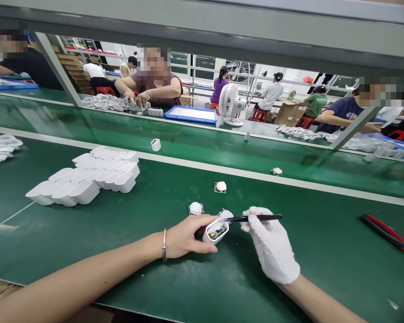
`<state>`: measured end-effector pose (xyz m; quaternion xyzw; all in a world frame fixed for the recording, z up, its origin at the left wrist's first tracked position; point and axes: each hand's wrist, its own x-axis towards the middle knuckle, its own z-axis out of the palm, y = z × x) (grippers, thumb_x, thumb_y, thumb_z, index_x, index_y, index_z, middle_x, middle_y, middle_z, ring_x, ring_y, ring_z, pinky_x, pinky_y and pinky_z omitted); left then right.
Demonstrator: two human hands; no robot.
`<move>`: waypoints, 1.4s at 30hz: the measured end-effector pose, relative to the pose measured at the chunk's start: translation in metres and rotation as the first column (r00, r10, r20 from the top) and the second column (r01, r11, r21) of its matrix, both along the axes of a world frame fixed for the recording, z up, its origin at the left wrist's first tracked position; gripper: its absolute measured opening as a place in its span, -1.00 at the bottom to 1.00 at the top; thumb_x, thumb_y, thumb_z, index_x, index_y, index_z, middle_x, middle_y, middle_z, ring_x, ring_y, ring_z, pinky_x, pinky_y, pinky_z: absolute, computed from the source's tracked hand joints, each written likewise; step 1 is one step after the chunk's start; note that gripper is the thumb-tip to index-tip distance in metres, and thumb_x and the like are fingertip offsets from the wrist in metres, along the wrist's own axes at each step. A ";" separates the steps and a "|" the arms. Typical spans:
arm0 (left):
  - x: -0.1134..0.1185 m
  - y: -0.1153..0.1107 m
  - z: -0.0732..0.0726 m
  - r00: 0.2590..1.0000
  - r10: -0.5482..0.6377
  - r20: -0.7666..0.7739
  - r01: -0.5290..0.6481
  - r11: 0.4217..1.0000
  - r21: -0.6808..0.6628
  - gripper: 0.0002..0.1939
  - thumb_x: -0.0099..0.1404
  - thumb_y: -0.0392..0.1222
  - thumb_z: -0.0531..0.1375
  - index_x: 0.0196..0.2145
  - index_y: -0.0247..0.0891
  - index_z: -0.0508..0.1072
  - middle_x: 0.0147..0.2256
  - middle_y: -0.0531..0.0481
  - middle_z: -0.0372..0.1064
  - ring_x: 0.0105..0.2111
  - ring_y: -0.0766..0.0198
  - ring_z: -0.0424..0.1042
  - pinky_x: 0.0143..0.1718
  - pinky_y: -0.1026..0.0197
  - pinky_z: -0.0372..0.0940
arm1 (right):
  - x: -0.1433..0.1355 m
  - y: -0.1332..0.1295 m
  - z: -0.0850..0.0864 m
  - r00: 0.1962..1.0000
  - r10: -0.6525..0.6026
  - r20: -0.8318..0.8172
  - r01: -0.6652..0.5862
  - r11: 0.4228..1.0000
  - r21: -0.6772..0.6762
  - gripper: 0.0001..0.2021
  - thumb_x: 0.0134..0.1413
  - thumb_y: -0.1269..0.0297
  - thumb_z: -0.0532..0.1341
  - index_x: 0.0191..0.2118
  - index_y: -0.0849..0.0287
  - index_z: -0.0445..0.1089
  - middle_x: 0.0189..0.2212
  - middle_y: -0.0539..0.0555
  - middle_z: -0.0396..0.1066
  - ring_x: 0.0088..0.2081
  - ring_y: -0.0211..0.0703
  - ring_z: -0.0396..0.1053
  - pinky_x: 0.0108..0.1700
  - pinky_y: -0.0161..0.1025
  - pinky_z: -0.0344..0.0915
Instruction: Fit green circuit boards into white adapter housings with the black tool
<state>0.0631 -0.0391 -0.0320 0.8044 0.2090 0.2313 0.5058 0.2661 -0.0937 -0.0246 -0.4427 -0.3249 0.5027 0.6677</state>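
Note:
My bare left hand (188, 235), a bracelet on its wrist, grips a small white plastic housing (216, 230) with a circuit board showing inside its open end. My right hand (271, 244) wears a white glove and holds black tweezers (256, 218), whose tips reach toward the housing's opening. Two small white-capped parts (195, 208) lie on the green mat just beyond my hands; another (221, 186) sits farther back.
A cluster of white housings (87, 177) stands at the left. Red-and-black pliers (388, 233) lie at right. More white parts (2, 148) sit far left. Beyond a pale strip, a green conveyor (202, 148) carries single pieces. Several people work opposite near a fan (230, 105) and a blue tray (191, 114).

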 end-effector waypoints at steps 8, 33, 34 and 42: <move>0.001 0.004 -0.003 0.998 -0.062 -0.001 0.061 0.974 0.219 -0.55 0.19 0.13 0.15 -0.18 -0.33 0.41 -0.38 -0.03 0.28 -0.39 0.27 0.19 -0.31 0.28 0.15 | -0.003 -0.002 0.007 0.988 0.153 -0.017 -0.154 0.985 -0.071 -0.70 -0.26 0.18 0.43 -0.38 0.17 0.38 -0.46 -0.03 0.39 -0.52 -0.32 0.36 -0.38 -0.30 0.38; -0.001 0.005 -0.005 0.999 -0.040 0.030 0.025 0.921 0.388 -0.48 0.13 -0.12 0.26 0.04 -0.28 0.31 -0.21 -0.12 0.41 -0.27 0.19 0.34 -0.17 0.19 0.22 | 0.006 -0.002 0.014 0.986 0.129 0.101 -0.115 0.984 -0.135 -0.66 -0.24 0.12 0.41 -0.36 0.19 0.35 -0.47 -0.02 0.40 -0.52 -0.28 0.37 -0.38 -0.27 0.38; -0.001 0.005 -0.005 0.999 -0.035 0.032 0.020 0.922 0.388 -0.48 0.13 -0.12 0.26 0.04 -0.29 0.31 -0.22 -0.12 0.41 -0.28 0.20 0.34 -0.18 0.19 0.22 | 0.008 -0.002 0.014 0.989 0.109 0.098 -0.097 0.988 -0.121 -0.66 -0.24 0.13 0.41 -0.36 0.19 0.36 -0.46 -0.02 0.40 -0.53 -0.29 0.37 -0.38 -0.27 0.38; 0.000 0.004 -0.002 1.000 -0.007 0.013 0.002 0.924 0.381 -0.50 0.14 -0.08 0.24 0.02 -0.29 0.33 -0.24 -0.12 0.40 -0.30 0.20 0.33 -0.21 0.19 0.22 | 0.008 -0.004 0.016 0.984 0.115 0.135 -0.113 0.993 -0.022 -0.75 -0.16 0.18 0.38 -0.37 0.17 0.37 -0.42 -0.01 0.40 -0.50 -0.29 0.38 -0.35 -0.27 0.40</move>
